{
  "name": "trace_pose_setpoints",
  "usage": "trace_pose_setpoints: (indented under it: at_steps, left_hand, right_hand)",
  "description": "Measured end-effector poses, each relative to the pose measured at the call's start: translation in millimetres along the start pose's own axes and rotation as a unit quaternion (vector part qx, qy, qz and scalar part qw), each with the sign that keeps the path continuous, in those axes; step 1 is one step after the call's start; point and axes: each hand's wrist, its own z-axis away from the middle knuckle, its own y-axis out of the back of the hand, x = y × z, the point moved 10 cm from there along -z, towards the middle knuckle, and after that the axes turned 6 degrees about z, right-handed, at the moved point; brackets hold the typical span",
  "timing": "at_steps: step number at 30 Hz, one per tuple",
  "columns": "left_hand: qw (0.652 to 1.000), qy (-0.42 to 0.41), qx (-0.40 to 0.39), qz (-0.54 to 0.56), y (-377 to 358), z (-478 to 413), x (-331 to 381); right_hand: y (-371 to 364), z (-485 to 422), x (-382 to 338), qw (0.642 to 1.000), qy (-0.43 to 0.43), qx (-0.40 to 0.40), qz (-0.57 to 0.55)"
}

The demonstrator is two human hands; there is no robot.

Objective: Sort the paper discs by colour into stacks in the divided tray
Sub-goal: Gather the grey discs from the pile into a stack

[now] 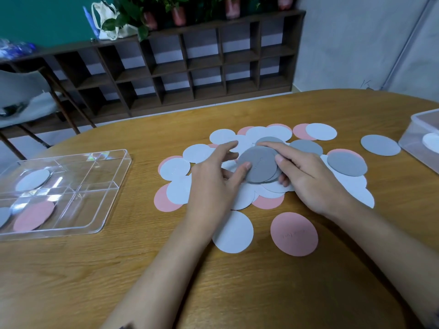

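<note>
On the worktop (95, 281) mixed paper discs (197, 153) lay in a middle pile, and the divided tray (114, 198) stood at the left. The left hand (211, 181) and right hand (308, 179) both pinched a grey stack (259, 165) above it.

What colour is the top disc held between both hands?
Grey. The top disc, gripped by the left hand and right hand, shows best in the head view.

I count 1 divided tray (95, 186) w/ 3 discs showing: 1 white disc (32, 179), 1 pink disc (34, 216), 1 grey disc (3, 216); loose pile (268, 136) overlaps too much to count.
</note>
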Motion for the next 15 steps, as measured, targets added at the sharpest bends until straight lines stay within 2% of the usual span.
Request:
trace_pose_setpoints:
  at_steps: [9, 12, 15]
  left_hand:
    - [0.990, -0.085, -0.017, -0.114, -10.7, 5.1, 11.9]
    - [0.983, -0.103, -0.017, -0.152, -15.4, 5.8, 16.6]
    - [0.983, -0.098, -0.020, -0.151, -15.8, 7.0, 18.9]
  right_hand:
    - [-22.7, 5.8, -2.4, 0.994, -0.015, -0.083, 0.072]
    - [-20.7, 6.0, -5.6, 0.988, -0.002, -0.072, 0.138]
    - [-8.6, 8.2, -8.9, 0.987, 0.007, -0.023, 0.160]
